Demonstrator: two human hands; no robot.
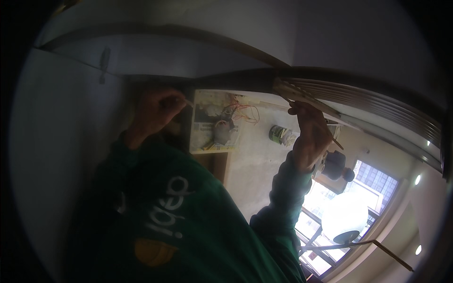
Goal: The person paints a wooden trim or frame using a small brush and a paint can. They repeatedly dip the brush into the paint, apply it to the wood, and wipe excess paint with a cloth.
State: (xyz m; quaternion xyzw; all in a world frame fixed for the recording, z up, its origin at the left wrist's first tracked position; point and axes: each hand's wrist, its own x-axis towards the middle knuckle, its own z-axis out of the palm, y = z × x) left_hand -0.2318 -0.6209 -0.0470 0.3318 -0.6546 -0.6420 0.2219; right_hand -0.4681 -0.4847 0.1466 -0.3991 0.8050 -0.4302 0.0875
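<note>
My right hand [311,134] is raised and closed round a thin stick-like tool [338,144]. One end sticks out behind the hand, and the slim front end reaches a pale frame edge [306,98]. Whether it is a brush or a pencil I cannot make out. In shade to the left, my left hand [160,111] is closed in a pinch. A small pale, thin piece [188,102] shows at its fingertips; its kind is unclear. Between the hands, lower down, is a shallow tray [192,127] lined with newspaper. It holds a grey pot [223,134] and tangled orange-red wires [250,114].
A jar with a green label [279,135] stands on the pale surface right of the tray. A dark ribbed moulding [377,106] runs along the upper right. At lower right are a bright globe lamp [344,214] on an arm and a window [377,181].
</note>
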